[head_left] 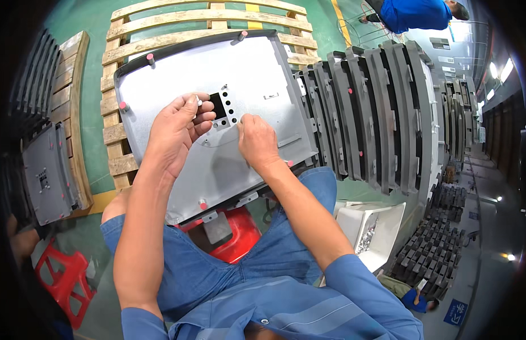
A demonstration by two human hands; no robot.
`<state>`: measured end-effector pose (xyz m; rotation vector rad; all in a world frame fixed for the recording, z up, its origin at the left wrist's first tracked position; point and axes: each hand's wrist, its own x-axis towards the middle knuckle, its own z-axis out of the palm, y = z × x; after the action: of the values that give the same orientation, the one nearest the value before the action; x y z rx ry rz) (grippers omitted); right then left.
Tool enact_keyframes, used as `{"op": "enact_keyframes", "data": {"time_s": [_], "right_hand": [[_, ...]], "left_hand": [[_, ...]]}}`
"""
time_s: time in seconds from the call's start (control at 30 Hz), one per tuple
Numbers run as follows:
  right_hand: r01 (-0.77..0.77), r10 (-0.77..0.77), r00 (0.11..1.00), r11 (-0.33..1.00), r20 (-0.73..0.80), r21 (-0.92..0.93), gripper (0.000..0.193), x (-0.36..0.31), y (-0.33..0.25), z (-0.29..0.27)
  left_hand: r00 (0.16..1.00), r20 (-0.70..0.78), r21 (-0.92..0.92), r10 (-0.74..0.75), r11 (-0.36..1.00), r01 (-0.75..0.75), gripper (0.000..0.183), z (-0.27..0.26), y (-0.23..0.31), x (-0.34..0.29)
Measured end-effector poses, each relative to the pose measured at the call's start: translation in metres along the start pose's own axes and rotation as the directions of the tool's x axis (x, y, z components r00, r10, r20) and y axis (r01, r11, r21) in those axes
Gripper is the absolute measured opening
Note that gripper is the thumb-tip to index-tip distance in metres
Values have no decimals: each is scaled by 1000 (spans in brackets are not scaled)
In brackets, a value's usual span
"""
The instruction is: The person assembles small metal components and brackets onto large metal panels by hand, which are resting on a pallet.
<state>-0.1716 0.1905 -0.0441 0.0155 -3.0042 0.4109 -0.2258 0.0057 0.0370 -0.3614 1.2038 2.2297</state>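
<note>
A grey sheet-metal panel (pixel 167 73) with a dark raised rim lies before me. Around a square cutout (pixel 217 105) in it runs an L-shaped row of small round holes. Pink-tipped posts (pixel 150 58) stand near its edges. Above the panel, just left of the cutout, my left hand (pixel 181 122) is closed, with a small white part (pixel 199 102) between thumb and forefinger. My right hand (pixel 258 140) is closed in a pinch at the lowest hole right of the cutout. What its fingertips hold, if anything, is hidden.
The panel rests on a wooden pallet (pixel 118 135). At right stands a row of similar dark-rimmed panels (pixel 382 113). A white bin (pixel 387 229) of small metal parts sits by my right knee. Red stools (pixel 240 229) are below and at left. Other people (pixel 416 16) are nearby.
</note>
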Motion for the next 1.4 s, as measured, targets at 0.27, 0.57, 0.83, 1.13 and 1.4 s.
{"op": "enact_keyframes", "data": {"time_s": [0.27, 0.57, 0.83, 1.13, 1.4], "right_hand": [[-371, 299, 928, 809, 224, 457, 29, 16, -27, -85], [-499, 98, 866, 177, 490, 848, 17, 54, -55, -83], [-450, 263, 873, 109, 411, 887, 20, 67, -47, -73], [-384, 377, 837, -112, 397, 916, 32, 35, -35, -75], [-446, 484, 744, -153, 461, 882, 34, -51, -21, -95]], "left_hand": [[986, 153, -19, -62, 998, 66, 25, 0, -10, 1], [994, 86, 32, -69, 997, 66, 25, 4, -4, 8], [989, 123, -73, -85, 993, 95, 20, 14, 2, 28], [1000, -8, -229, 1, 973, -3, 36, -65, -5, 66], [989, 144, -243, 16, 970, 20, 39, -41, -28, 71]]}}
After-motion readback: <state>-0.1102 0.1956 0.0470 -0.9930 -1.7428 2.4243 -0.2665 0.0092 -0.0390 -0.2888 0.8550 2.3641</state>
